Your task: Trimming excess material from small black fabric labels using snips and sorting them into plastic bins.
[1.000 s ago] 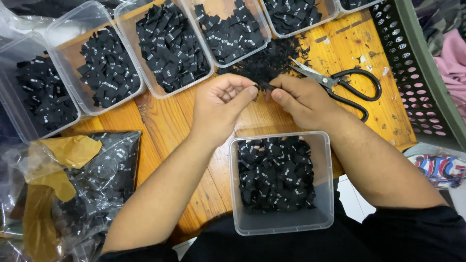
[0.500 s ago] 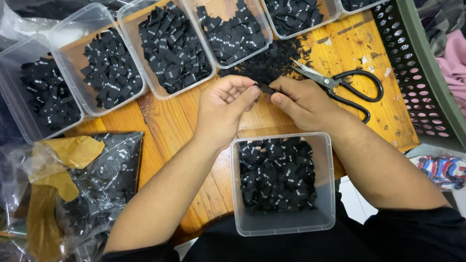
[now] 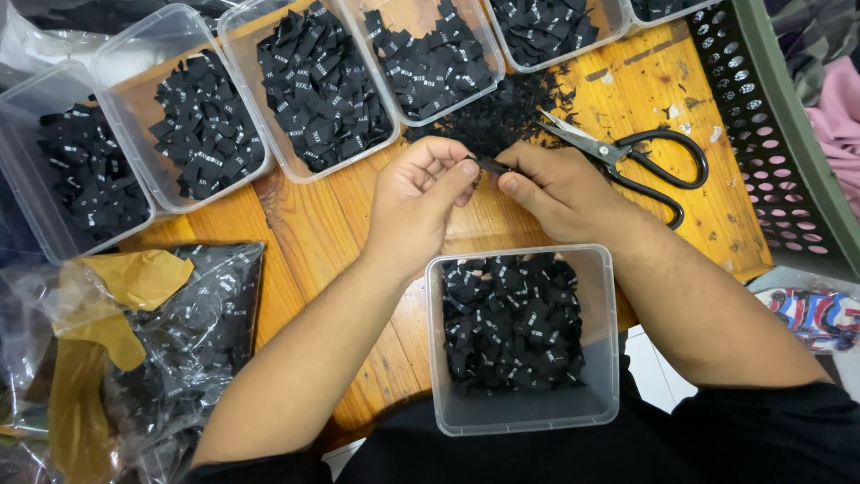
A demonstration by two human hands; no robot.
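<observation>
My left hand [image 3: 419, 199] and my right hand [image 3: 557, 186] meet above the wooden table [image 3: 305, 224], both pinching one small black fabric label [image 3: 491, 164] between their fingertips. Just beyond them lies a loose pile of black labels [image 3: 502, 116]. A clear plastic tub [image 3: 524, 414] partly filled with black labels stands right below my hands, at the table's near edge. Black-handled scissors [image 3: 645, 161] rest on the table just right of my right hand.
Several clear tubs of black labels line the far side, among them a tub [image 3: 309, 76] and a tub [image 3: 193, 125]. A plastic bag of labels with brown tape [image 3: 143, 332] lies at the left. A green perforated basket [image 3: 770, 116] stands at the right.
The hands have stayed together in the same place above the tub; only the fingers shifted slightly on the label.
</observation>
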